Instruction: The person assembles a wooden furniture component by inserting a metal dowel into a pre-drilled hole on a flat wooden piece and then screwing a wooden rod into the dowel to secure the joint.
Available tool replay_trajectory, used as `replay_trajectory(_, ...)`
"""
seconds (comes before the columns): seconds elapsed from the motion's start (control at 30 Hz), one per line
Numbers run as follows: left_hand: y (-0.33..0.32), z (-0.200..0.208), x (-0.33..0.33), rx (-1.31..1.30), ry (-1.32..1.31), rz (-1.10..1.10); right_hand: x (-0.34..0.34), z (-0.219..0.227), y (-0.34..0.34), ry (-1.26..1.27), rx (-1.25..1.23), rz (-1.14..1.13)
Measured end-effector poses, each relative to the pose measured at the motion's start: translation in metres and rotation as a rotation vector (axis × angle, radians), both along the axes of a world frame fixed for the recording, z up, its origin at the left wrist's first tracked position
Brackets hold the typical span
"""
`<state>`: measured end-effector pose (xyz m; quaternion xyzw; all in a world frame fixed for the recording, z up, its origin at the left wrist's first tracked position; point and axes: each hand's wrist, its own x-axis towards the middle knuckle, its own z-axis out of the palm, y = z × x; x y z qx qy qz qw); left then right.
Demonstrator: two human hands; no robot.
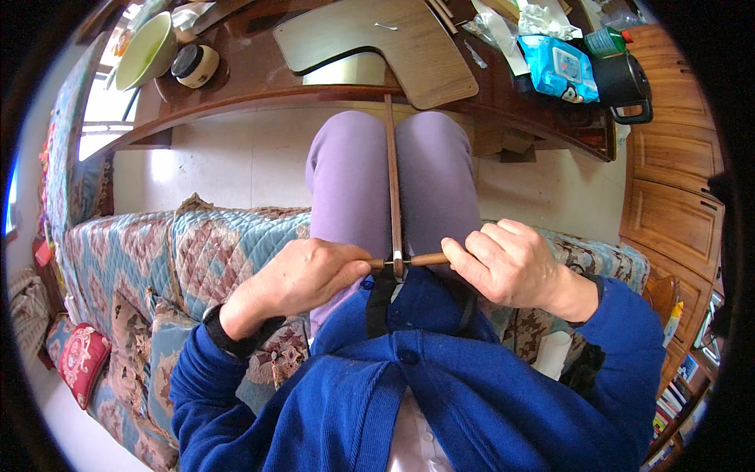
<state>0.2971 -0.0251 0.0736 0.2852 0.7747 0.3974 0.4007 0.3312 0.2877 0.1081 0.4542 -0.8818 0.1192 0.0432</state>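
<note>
A long, narrow dark wooden strip (393,181) lies lengthwise between my thighs, its far end at the table's edge. At its near end, in front of my waist, a short wooden peg-like piece (429,259) sticks out to the right, with a thin metal part beside the strip. My right hand (503,263) is closed around the outer end of that piece. On the opposite side, my left hand (314,271) pinches a similar wooden piece (377,263) between thumb and fingers. How the pieces join the strip is too small to tell.
Ahead stands a dark glossy table (259,98) bearing an L-shaped wooden board (417,63), a green bowl (147,51), a jar (195,65), a blue wipes pack (557,69) and a black mug (624,86). I sit on a quilted sofa (236,240); wooden cabinets (672,149) line the right.
</note>
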Motion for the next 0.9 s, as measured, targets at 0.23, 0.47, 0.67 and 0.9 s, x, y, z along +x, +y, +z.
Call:
replay_trajectory(0.23,-0.002,-0.016,0.003,0.014,0.087,-0.052,0.01,-0.016,0.004,-0.285,0.041,-0.075)
replay_trajectory(0.47,0.003,-0.015,0.011,-0.055,0.618,-0.117,0.003,-0.02,0.013,-1.317,-0.228,-0.303)
replay_trajectory(0.67,0.003,-0.019,0.012,0.042,0.781,-0.104,-0.013,-0.014,0.009,-1.716,-0.151,-0.377)
replay_trajectory(0.9,-0.008,-0.029,-0.019,-0.109,-0.786,-0.112,0.007,-0.011,-0.002,-0.041,0.12,0.02)
